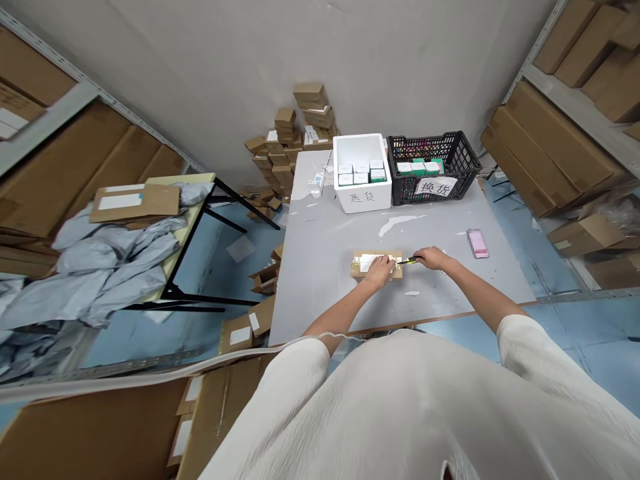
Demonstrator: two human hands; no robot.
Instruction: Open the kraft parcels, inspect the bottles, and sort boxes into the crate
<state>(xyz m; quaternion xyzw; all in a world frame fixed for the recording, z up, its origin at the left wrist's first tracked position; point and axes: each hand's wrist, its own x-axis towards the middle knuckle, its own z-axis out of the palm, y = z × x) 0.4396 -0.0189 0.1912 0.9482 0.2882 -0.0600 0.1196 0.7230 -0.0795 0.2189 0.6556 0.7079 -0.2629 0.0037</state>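
A small taped cardboard box (356,265) with a white label lies on the grey table (320,300) in front of me. My left hand (380,270) rests on top of the box, its fingers over the label and tape. From the right, my right hand (432,258) is closed round a yellow and black utility knife (411,259). The knife points left, its tip at the right end of the box. Whether the blade is in the tape is too small to tell.
At the table's back stand a white foam box (363,200) and a black crate (400,190), both holding small boxes. A pink phone (478,244) lies to the right. Grey mailing bags (125,247) cover a left side table. Shelves of cartons (545,147) flank the room.
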